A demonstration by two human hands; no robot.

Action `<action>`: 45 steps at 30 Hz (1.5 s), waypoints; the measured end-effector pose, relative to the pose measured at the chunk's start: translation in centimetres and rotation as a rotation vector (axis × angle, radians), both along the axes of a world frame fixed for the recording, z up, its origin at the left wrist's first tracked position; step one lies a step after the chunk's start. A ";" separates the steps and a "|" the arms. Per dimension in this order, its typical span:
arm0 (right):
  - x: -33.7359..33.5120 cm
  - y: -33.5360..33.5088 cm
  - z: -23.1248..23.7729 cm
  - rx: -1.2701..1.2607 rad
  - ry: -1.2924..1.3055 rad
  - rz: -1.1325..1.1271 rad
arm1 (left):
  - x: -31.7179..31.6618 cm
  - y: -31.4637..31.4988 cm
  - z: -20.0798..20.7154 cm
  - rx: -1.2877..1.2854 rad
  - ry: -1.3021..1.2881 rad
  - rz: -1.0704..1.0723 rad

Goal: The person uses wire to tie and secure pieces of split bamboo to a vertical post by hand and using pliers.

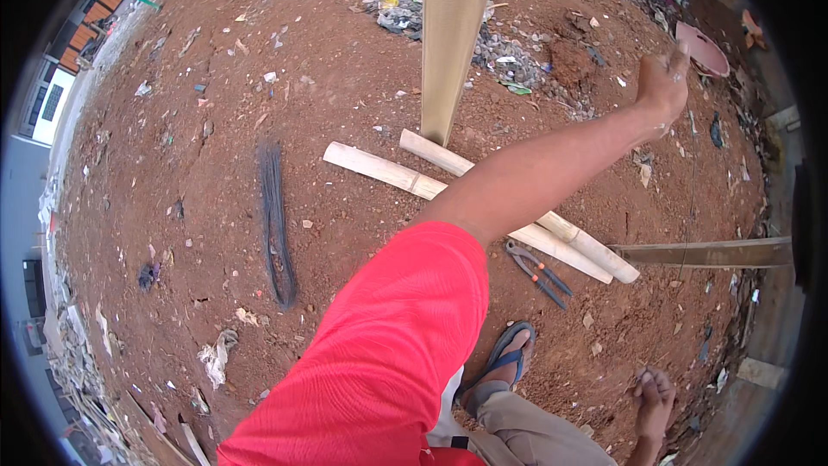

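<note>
My left arm, in a red sleeve, reaches across to the upper right. At its end my left hand (664, 86) is closed in a fist; whatever it holds, if anything, is too small to name. A flat pink piece with a slot (703, 50) shows just beyond it; I cannot tell whether they touch. My right hand (655, 399) is low at the right with curled fingers, their contents hidden. Two bamboo lengths (379, 168) lie crossed under my left arm. Pincers with orange bands on the handles (539, 276) rest beside them, near my sandalled foot (509, 362).
A wooden post (453, 43) stands upright beyond the bamboo. Another timber (707, 253) extends toward the right edge. To the left lies a bundle of dark wire (274, 233). Rubbish (509, 56) is scattered over reddish soil, and a concrete edge (763, 374) runs along the right.
</note>
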State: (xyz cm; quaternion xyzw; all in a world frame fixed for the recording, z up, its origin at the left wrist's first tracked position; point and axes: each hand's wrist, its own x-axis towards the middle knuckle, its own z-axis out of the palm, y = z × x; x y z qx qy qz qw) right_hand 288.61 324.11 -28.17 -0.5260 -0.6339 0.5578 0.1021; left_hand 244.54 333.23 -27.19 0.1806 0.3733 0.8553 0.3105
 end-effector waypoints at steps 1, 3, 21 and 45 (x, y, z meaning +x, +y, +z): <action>-0.9 -0.8 -2.2 -0.185 -0.047 0.080 | 0.1 -0.1 -0.7 0.001 0.098 0.047; -2.7 -1.1 -4.7 -0.431 -0.155 0.410 | 0.4 -0.9 -2.1 -0.055 0.186 0.133; -6.9 5.1 -21.3 0.411 0.156 -0.055 | 4.1 -9.7 -23.1 -0.665 1.150 0.172; -13.3 13.8 -22.2 0.807 -0.300 0.410 | 5.7 -9.9 -26.6 -0.770 1.963 -0.218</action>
